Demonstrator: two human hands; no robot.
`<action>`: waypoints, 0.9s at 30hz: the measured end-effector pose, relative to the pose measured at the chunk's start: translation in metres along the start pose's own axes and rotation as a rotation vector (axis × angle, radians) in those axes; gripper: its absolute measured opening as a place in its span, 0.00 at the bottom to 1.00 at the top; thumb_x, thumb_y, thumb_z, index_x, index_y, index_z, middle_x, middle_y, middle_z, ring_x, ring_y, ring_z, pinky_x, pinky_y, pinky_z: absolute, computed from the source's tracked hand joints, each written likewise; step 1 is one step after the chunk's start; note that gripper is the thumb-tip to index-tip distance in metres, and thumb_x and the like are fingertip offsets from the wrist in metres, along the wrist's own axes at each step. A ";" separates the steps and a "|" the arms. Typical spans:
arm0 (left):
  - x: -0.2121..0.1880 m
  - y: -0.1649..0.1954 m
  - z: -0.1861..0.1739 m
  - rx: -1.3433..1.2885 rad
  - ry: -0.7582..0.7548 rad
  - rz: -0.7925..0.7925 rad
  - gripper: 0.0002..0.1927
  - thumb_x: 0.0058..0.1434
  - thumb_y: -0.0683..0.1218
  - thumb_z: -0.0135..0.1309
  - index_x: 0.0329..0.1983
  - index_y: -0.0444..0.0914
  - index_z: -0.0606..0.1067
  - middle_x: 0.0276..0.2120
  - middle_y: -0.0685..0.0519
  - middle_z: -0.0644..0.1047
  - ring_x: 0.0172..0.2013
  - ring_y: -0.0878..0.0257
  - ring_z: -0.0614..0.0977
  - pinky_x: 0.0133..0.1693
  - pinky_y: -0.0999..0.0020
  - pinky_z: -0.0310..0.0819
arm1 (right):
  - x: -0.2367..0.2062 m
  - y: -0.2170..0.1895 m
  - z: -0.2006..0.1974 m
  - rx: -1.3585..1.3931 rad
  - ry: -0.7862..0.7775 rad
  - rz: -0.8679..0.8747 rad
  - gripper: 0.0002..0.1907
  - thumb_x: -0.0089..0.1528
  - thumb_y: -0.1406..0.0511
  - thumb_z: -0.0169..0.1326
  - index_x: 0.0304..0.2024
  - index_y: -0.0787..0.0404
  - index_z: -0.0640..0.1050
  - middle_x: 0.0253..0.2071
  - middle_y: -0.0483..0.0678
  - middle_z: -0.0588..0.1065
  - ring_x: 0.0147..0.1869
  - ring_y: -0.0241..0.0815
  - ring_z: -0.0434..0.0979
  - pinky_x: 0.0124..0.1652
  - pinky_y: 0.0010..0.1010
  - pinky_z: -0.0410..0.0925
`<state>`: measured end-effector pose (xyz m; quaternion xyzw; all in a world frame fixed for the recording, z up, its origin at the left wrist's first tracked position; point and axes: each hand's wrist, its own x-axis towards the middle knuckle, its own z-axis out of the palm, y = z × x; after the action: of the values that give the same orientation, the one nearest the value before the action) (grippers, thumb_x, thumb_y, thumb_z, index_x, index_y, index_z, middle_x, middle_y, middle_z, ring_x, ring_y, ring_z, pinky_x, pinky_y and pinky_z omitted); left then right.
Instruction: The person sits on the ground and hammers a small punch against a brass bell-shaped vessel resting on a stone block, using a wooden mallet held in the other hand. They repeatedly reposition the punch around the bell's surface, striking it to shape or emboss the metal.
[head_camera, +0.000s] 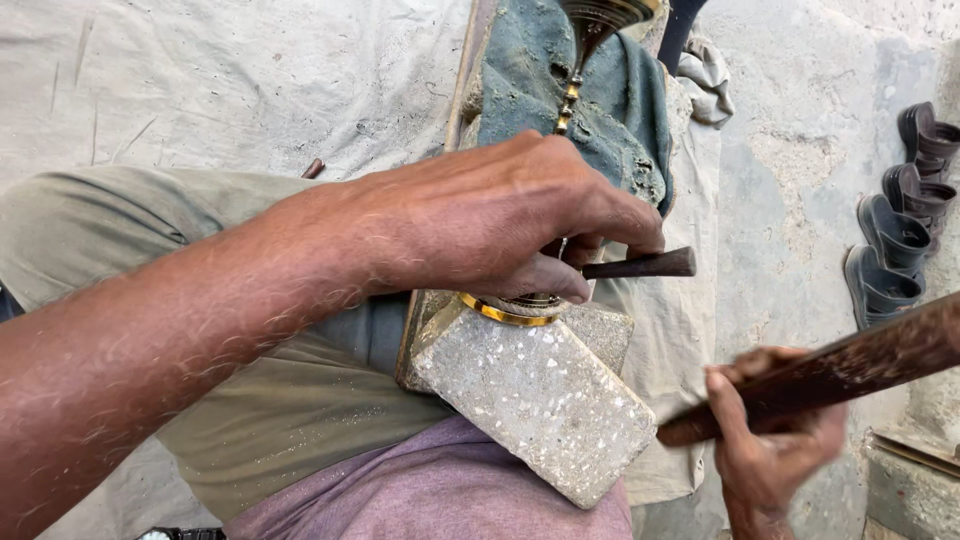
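Note:
My left hand (500, 215) reaches across from the left and grips a dark metal punch (645, 265), its blunt end sticking out to the right. The punch tip is hidden under my fingers, over a brass piece with a gold rim (500, 312) that lies on a speckled stone block (540, 395). The brass piece's slender stem (570, 95) runs away from me onto a dusty blue-green cloth (530, 70). My right hand (770, 440) at lower right is closed around a dark wooden stick (850, 365), raised to the right of the block.
The stone block rests on my lap, on olive trousers (270, 420) and a purple garment (420, 495). A pale sheet (230, 70) covers the ground. Dark sandals (900, 225) lie on the concrete at the right edge. A crumpled rag (705, 70) lies beyond the cloth.

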<state>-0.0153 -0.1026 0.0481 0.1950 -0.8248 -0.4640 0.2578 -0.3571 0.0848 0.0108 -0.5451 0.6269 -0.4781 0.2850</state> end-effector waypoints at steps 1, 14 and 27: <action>-0.001 -0.006 0.004 0.009 0.012 0.045 0.24 0.51 0.44 0.69 0.52 0.39 0.78 0.33 0.51 0.83 0.34 0.58 0.85 0.35 0.58 0.78 | 0.001 -0.002 -0.001 0.025 -0.021 -0.017 0.19 0.63 0.78 0.60 0.54 0.63 0.70 0.43 0.50 0.74 0.48 0.39 0.79 0.50 0.34 0.80; 0.006 0.009 -0.005 0.155 -0.238 0.060 0.23 0.54 0.40 0.60 0.54 0.49 0.79 0.30 0.48 0.82 0.33 0.52 0.85 0.30 0.52 0.76 | -0.010 -0.031 0.023 -0.647 -0.114 0.038 0.12 0.56 0.74 0.68 0.39 0.65 0.79 0.31 0.50 0.80 0.32 0.39 0.81 0.39 0.30 0.76; 0.000 0.009 -0.004 0.249 -0.307 0.011 0.15 0.67 0.42 0.51 0.50 0.54 0.81 0.28 0.52 0.81 0.32 0.57 0.86 0.28 0.54 0.80 | -0.014 -0.039 0.035 -0.850 -0.050 -0.120 0.17 0.52 0.72 0.71 0.40 0.65 0.77 0.28 0.50 0.75 0.28 0.39 0.76 0.30 0.27 0.68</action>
<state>-0.0142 -0.1007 0.0576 0.1479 -0.9065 -0.3812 0.1054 -0.3074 0.0898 0.0304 -0.6609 0.7283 -0.1797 0.0222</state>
